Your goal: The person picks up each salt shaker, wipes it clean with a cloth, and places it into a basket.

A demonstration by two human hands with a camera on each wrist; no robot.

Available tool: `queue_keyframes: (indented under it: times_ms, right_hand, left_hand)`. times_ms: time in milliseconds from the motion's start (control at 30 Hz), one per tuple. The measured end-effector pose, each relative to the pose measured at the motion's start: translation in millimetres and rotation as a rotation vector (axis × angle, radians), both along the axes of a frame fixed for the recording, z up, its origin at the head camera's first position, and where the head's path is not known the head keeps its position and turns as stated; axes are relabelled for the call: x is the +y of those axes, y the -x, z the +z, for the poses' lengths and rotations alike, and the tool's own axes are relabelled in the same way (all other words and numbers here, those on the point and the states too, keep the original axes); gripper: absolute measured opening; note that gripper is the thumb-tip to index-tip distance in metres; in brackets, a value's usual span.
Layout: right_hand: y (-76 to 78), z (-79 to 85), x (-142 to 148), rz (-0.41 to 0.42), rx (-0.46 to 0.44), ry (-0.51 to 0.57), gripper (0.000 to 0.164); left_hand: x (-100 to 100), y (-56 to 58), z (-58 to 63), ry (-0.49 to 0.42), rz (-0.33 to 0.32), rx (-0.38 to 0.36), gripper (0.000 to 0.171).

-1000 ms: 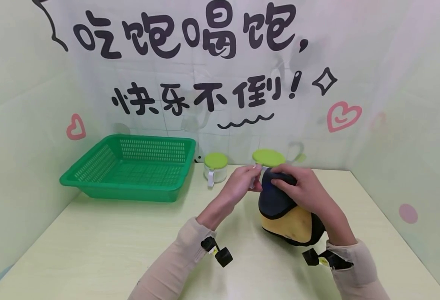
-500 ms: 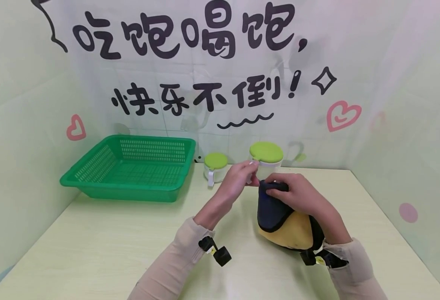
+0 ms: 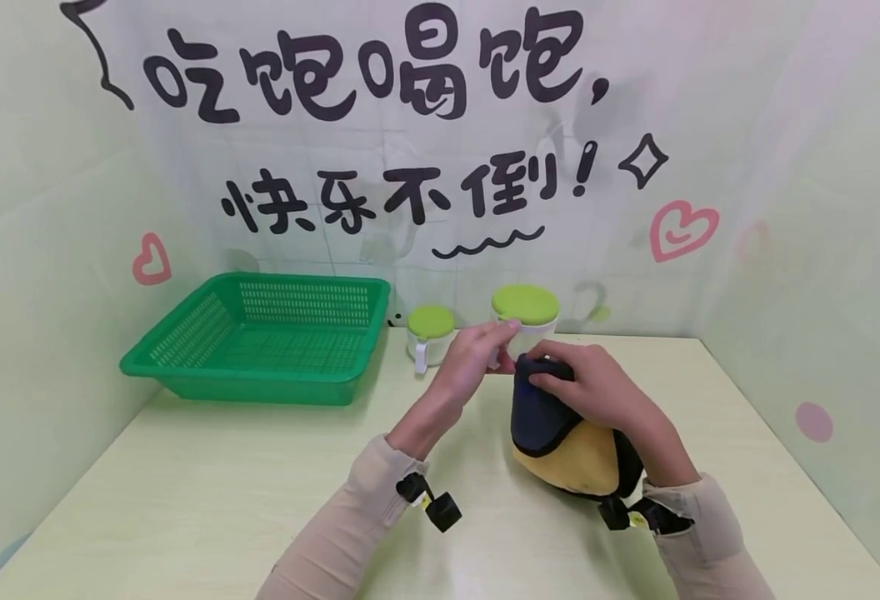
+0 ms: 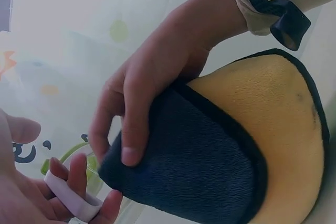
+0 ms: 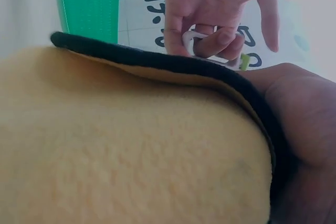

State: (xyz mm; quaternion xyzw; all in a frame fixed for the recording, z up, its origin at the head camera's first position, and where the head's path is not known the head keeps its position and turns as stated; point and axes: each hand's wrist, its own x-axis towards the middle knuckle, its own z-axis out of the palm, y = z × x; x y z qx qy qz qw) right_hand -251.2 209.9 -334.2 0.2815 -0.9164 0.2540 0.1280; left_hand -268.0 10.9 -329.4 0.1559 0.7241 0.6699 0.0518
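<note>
My left hand [image 3: 473, 358] holds a green-lidded jar [image 3: 526, 306] at the back of the table. Its fingers are hooked through the jar's white handle [image 4: 79, 203], as the left wrist view shows. From the right, my right hand [image 3: 597, 387] pinches a plush cloth [image 3: 571, 458], navy on one face and yellow on the other, with black edging. The cloth's folded navy top [image 4: 194, 156] is bunched between thumb and fingers, right at the jar. Its yellow side [image 5: 131, 129] fills much of the right wrist view. The cloth and hands hide the jar's lower body.
Left of the held jar stands a smaller clear jar [image 3: 431, 323] with a green lid and white handle. A green plastic basket [image 3: 260, 392] sits at the back left of the pale wooden table [image 3: 222, 500]. A printed white curtain [image 3: 297, 250] hangs close behind.
Across the last second the jar's lid has come up and a little left, showing more above the cloth. The right hand and the cloth's top have shifted slightly down. Both grips stay the same.
</note>
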Motion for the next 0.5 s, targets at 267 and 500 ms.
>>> queue_keyframes:
  times_ms: [267,500]
  right_hand:
    - [-5.8,5.5,-2.8,-0.048,0.106,0.083,0.018]
    - [-3.4,2.5,-1.7,-0.034,-0.017,0.031,0.018]
  left_hand:
    - [-0.2,-0.6,-2.8,0.015,0.004,-0.019,0.045]
    - [-3.0,-0.2,-0.9,-0.002,0.018,-0.044,0.047]
